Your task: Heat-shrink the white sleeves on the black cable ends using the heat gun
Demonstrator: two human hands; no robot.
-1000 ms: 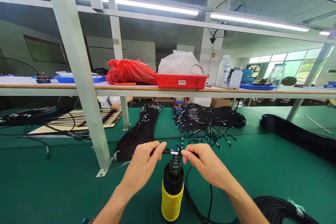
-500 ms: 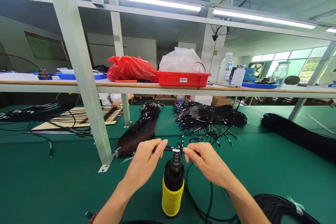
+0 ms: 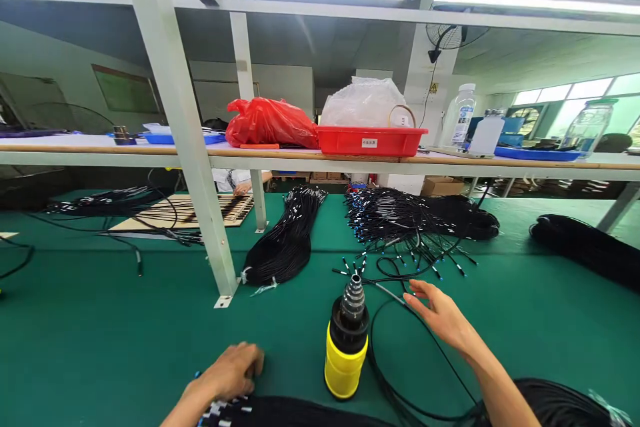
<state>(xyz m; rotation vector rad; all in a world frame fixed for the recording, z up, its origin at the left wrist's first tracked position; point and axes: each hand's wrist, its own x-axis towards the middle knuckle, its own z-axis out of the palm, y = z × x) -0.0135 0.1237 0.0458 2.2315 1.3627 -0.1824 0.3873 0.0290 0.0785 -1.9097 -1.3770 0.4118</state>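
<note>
Black cables with white-marked tips make up the bundle (image 3: 310, 412) at the near edge of the tabletop (image 3: 150, 327), left of its middle. My left hand (image 3: 233, 372) is curled at those tips; I can't tell whether my fingers are pinched on one or only resting there. If I draw one out carelessly, its neighbours could catch and drag along, since the ends lie so tight together.

My right hand (image 3: 445, 321) has thumb and fingers apart, with nothing clamped that I can see, just beside the loose cable (image 3: 389, 293). Between my hands the yellow tool (image 3: 343, 363) stands upright, metal nozzle (image 3: 353, 300) up. It looks like a hot-air gun; if it's hot, reaching across could burn my wrist or scorch a drooping cable. The black loops (image 3: 383, 373) run close by its base, so a tug on them could tip it.

Farther out, toward the back edge, the splayed pile (image 3: 395, 213) sends stray ends forward; they could snag the loose cable if I pull it. The tied bundle (image 3: 287, 240) left of that pile seems less likely to tangle.
</note>
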